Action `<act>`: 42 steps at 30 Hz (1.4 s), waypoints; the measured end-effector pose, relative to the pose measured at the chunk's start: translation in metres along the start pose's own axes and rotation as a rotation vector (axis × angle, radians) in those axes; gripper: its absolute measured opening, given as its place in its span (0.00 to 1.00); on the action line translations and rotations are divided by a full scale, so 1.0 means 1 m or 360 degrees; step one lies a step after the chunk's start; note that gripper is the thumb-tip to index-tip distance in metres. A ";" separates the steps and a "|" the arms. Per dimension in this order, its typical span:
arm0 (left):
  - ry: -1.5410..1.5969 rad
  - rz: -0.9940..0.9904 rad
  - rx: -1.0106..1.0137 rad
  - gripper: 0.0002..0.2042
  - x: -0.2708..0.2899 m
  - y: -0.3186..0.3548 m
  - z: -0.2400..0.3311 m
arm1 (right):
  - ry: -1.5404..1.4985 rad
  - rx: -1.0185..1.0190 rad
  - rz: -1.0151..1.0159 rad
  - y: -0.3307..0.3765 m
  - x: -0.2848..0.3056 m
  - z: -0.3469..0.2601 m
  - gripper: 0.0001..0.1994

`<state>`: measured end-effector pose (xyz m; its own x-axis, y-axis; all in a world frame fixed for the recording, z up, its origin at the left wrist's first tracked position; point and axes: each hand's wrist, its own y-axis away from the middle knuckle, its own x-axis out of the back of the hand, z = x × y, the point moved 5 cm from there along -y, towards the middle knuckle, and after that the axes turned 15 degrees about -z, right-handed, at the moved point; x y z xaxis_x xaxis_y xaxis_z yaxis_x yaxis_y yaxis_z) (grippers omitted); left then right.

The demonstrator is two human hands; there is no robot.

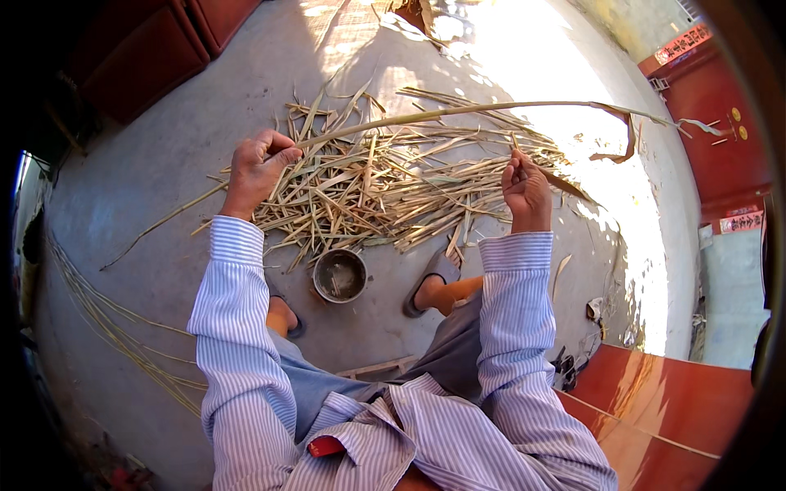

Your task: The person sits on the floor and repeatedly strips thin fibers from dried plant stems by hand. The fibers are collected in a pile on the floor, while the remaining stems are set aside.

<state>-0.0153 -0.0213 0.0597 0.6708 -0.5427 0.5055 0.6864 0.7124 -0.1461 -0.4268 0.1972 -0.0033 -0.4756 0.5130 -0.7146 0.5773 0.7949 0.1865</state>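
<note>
The left hand [255, 168] is closed in a fist around a long pale green reed stalk [458, 111], gripping it near its thicker part. From that fist the stalk runs far to the right across the scene, thinning and ending in dry curled leaf; its other end slants down to the left past the wrist and reaches the concrete floor [155, 164]. The right hand [524, 190] is held up with its fingers pinched together on a thin strip of leaf sheath; how tightly it pinches cannot be told, since the fingertips are turned away.

Between and beyond the two hands lies a loose heap of stripped leaves and husks [385, 192], spread across the floor. Nearer, just below the heap and between the person's feet, stands a small round metal tin [340, 276], open at the top; what it holds cannot be made out. Each foot wears a dark slipper [438, 270].

On the near left, a bundle of long bare stalks [123, 327] lies in a curve along the floor. A red door [720, 139] stands at the far right, and a reddish-brown panel [663, 401] lies at the near right.
</note>
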 end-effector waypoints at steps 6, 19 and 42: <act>-0.0031 -0.0418 0.0095 0.07 -0.018 0.008 -0.003 | 0.0389 0.0071 -0.0737 0.029 -0.092 0.018 0.18; -0.0445 0.0205 -0.0395 0.10 -0.063 0.019 0.041 | 0.1036 0.0333 -0.0674 0.039 -0.144 0.059 0.12; -0.1751 0.0735 -0.0092 0.19 0.030 0.031 0.001 | 0.0916 0.0062 -0.0507 0.030 -0.128 0.076 0.11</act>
<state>0.0253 -0.0153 0.0709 0.2764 0.4521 0.8481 0.4739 0.7036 -0.5295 -0.2979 0.1312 0.0424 -0.8998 0.3545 -0.2543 0.3682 0.9297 -0.0068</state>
